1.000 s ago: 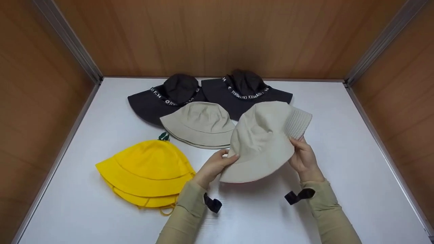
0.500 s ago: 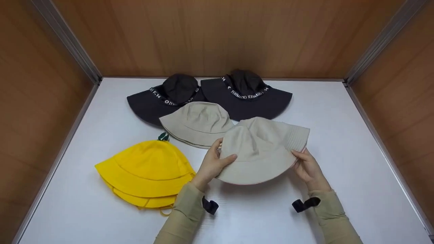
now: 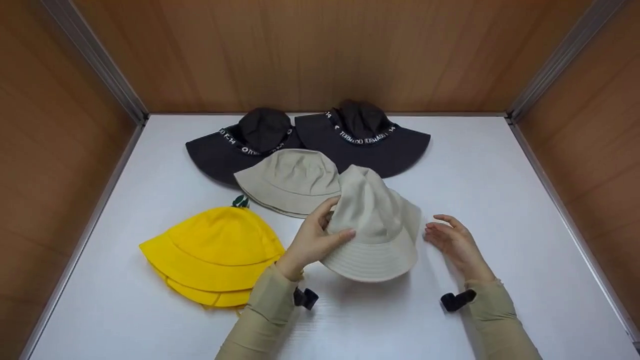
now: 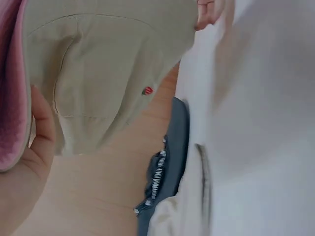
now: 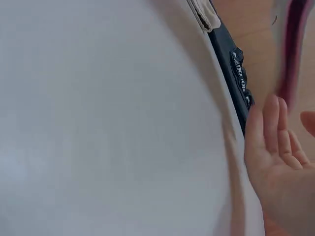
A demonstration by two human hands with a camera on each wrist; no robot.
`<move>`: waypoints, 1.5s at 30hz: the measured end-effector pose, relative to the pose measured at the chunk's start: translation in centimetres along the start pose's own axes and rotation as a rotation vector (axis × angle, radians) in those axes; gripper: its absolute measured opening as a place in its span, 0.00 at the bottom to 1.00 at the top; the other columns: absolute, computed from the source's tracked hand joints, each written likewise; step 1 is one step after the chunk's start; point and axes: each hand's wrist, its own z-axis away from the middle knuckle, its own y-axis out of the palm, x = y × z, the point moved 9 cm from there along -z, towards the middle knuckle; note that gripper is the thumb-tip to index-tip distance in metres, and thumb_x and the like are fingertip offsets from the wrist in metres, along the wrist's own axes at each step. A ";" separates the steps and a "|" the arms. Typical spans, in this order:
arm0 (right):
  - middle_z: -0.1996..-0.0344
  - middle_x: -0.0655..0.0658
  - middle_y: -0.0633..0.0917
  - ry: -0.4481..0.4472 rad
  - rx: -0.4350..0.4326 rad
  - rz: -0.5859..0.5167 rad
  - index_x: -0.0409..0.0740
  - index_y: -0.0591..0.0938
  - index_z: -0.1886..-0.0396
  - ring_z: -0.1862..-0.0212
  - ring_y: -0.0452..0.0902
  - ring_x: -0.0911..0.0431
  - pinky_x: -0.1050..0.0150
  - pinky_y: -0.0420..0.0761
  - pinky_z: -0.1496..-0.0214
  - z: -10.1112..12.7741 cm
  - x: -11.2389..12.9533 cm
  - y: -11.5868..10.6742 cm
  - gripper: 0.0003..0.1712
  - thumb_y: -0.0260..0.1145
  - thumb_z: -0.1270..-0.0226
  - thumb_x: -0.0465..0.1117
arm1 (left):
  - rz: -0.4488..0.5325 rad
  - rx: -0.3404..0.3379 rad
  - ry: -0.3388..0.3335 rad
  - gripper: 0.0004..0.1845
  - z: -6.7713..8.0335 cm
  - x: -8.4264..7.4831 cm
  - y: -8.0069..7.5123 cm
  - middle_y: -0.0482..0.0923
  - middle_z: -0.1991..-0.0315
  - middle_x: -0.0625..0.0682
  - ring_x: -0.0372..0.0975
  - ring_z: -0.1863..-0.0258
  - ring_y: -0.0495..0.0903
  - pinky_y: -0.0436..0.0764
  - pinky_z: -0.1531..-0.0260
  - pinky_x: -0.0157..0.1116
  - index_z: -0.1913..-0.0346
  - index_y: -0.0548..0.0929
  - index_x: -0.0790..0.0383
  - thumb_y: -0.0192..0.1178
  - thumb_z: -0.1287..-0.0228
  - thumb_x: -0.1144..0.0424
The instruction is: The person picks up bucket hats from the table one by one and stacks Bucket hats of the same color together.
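1. Beige cotton bucket hat with a stitched brim (image 3: 374,227) is held up off the white tabletop (image 3: 500,175), crown tilted up and away, brim edge drooping toward the person. Left-wrist view shows its pink lining (image 4: 10,83) and a small red mark on the crown.
2. Left hand (image 3: 311,239) pinches this hat at its left side, thumb on the outer fabric near the brim seam, fingers tucked behind; a one-handed hold that keeps the hat hanging free.
3. Right hand (image 3: 452,240) is released: fingers relaxed and spread, palm turned toward the hat, just right of its brim and not touching it. Right-wrist view shows the same slack palm (image 5: 280,162).
4. Second beige bucket hat (image 3: 290,182) lies flat just behind-left of the held hat, touching or very nearly; the contact can't be resolved.
5. Two dark navy wide-brim hats with white lettered bands sit behind the held hat: one behind-left (image 3: 240,145), one straight behind (image 3: 362,142), brims overlapping each other.
6. Yellow fabric bucket hats, apparently two stacked (image 3: 215,255), lie left of the held hat, close to the left forearm, a small green tag (image 3: 242,201) at their far edge.
7. Nearest crowding is the second beige hat and the yellow stack on the left; tabletop right of the held hat holds only the right hand.
8. Brown wood-look walls (image 3: 320,50) close off three sides.
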 end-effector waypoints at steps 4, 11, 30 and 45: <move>0.64 0.52 0.83 -0.058 0.011 0.138 0.44 0.75 0.54 0.53 0.79 0.59 0.67 0.77 0.46 -0.4 1.2 0.6 0.08 0.54 0.29 0.32 | -0.047 0.093 0.100 0.32 0.0 -2.9 0.7 0.78 0.51 0.68 0.48 0.57 0.80 0.79 0.56 0.36 0.37 0.67 0.71 0.66 0.45 0.73; 0.49 0.54 0.78 -0.108 0.394 0.348 0.37 0.66 0.39 0.42 0.72 0.61 0.64 0.70 0.37 -0.6 1.4 6.2 0.19 0.51 0.26 0.37 | -0.088 0.200 0.207 0.30 1.3 -6.0 2.1 0.79 0.53 0.68 0.45 0.60 0.80 0.79 0.57 0.36 0.40 0.69 0.74 0.66 0.47 0.74; 0.56 0.61 0.80 -0.003 0.531 0.472 0.59 0.78 0.53 0.54 0.74 0.66 0.72 0.73 0.50 0.0 0.8 6.3 0.15 0.53 0.29 0.35 | -0.167 0.212 -0.007 0.32 0.6 -2.1 -0.4 0.80 0.52 0.63 0.43 0.59 0.80 0.79 0.57 0.37 0.35 0.69 0.63 0.66 0.43 0.68; 0.67 0.49 0.83 0.056 0.245 0.960 0.30 0.76 0.54 0.66 0.74 0.59 0.65 0.70 0.59 1.0 3.1 0.8 0.17 0.61 0.33 0.41 | -0.639 0.237 -0.334 0.31 -0.7 6.0 -0.6 0.80 0.51 0.61 0.48 0.54 0.79 0.79 0.52 0.45 0.33 0.65 0.62 0.62 0.39 0.67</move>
